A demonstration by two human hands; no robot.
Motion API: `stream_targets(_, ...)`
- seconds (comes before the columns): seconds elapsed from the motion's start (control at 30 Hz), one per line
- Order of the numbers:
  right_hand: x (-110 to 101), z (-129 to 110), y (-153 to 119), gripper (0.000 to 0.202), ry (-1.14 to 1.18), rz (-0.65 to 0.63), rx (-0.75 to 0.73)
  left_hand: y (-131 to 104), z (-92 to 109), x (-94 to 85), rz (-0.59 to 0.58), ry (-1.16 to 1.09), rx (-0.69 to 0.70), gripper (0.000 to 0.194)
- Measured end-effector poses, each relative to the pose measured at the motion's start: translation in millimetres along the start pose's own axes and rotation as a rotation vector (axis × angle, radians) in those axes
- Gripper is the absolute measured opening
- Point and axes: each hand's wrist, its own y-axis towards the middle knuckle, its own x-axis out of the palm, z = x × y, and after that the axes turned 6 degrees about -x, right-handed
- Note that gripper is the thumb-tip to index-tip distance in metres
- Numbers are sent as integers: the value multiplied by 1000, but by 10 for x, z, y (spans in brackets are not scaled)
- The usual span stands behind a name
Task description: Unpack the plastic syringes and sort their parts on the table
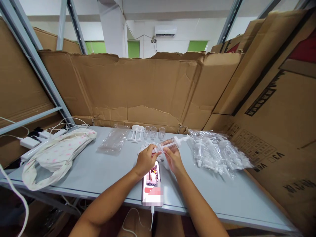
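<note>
A clear plastic syringe-like tube (170, 143) with a white nozzle is held tilted above the table, its nozzle pointing to the upper right. My right hand (173, 159) grips its barrel from below. At the tube's lower left end, my left hand (147, 159) has its fingers closed round the end piece. Behind my hands stand white plunger-like parts (136, 133) and three clear ribbed cups (153, 132). Small white pieces lie on the table, partly hidden by my hands. Below my hands lies a lit phone (153, 187) with a cable plugged in.
Bagged clear tubes (217, 153) lie to the right. On the left are an empty plastic bag (113, 140), a white spotted cloth bag (58, 153) and a power strip (44, 144) with cables. Cardboard walls (138, 85) enclose the grey table (106, 174) at the back and sides.
</note>
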Motion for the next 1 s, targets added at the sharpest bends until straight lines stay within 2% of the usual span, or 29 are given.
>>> stream_targets(0.07, -8, 8, -6, 21, -13, 27, -18, -18, 11, -14, 1, 92, 62, 16)
stream_targets(0.13, -21, 10, -10, 22, -25, 46, -27, -34, 24, -10, -42, 72, 53, 19)
stream_targets(0.2, -39, 4, -10, 22, -23, 45, -23, -44, 46, 16, -158, -114, -40, 30)
stream_targets(0.33, -61, -31, -15, 26, 0, 11, 4, -41, 110, 96, -513, -730, -314, 54)
stream_targets(0.4, -53, -47, -25, 30, -6, 1, 11, -34, 132, 125, -609, -898, -398, 58)
stream_targets(0.43, -45, -50, -31, 31, -15, -2, 16, -32, 135, 134, -619, -921, -415, 59)
stream_targets(0.5, -26, -45, -40, 29, -35, -3, 23, -33, 123, 138, -561, -868, -405, 61)
stream_targets(0.6, -18, -24, -34, 23, -87, 60, -24, -38, 76, 111, -371, -579, -277, 56)
stream_targets(0.7, -56, -22, -1, 22, -166, 193, -119, -30, 32, 57, -221, -154, -77, 35)
stream_targets(0.77, -96, -38, 28, 21, -194, 266, -169, -16, 14, 16, -186, 52, 24, 22)
stream_targets(0.83, -131, -57, 53, 22, -197, 318, -197, -3, 0, -38, -216, 139, 105, 19)
stream_targets(1.0, -149, -68, 75, 24, -206, 358, -174, -63, -29, -227, -445, 177, 247, 52)
